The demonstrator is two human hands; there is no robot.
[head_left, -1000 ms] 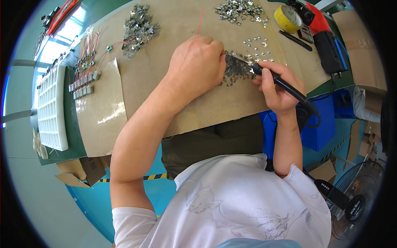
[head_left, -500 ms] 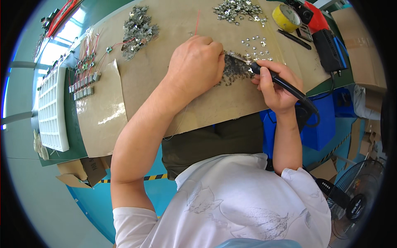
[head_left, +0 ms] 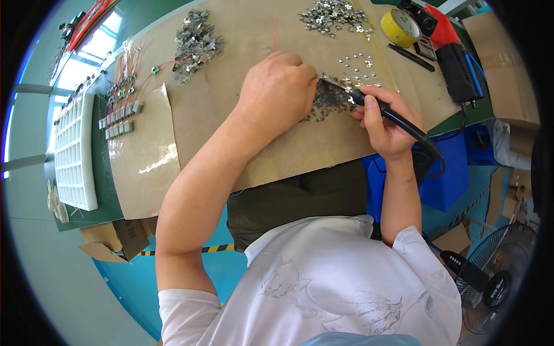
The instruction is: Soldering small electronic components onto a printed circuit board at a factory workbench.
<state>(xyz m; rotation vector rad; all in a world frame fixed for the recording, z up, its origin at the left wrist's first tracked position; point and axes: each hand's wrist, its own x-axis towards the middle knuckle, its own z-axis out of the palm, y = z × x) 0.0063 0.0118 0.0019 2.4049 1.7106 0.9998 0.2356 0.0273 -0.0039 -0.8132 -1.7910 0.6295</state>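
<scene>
My right hand (head_left: 388,124) grips the black handle of a soldering iron (head_left: 392,114). The iron's metal tip points left, reaching the fingertips of my left hand (head_left: 277,89). That left hand is closed with its back upward, and its fingers hide whatever they pinch. A thin red wire (head_left: 275,36) sticks out beyond its knuckles; whether the fingers hold it is hidden. Between the hands, under the tip, lies a dark patch of small bits (head_left: 329,101) on the brown board (head_left: 288,155). Small shiny metal pieces (head_left: 358,66) are scattered just beyond the iron.
Far off lie a heap of metal pieces (head_left: 332,17) and a heap of grey flat pieces (head_left: 195,46). Wired small motors (head_left: 118,124) and a white gridded tray (head_left: 75,153) are at left. Yellow tape (head_left: 400,27), a black pen (head_left: 411,57) and a black box (head_left: 459,69) sit at right.
The whole view has shifted slightly. Both hands keep nearly the same pose, and the iron's tip stays at my left fingertips.
</scene>
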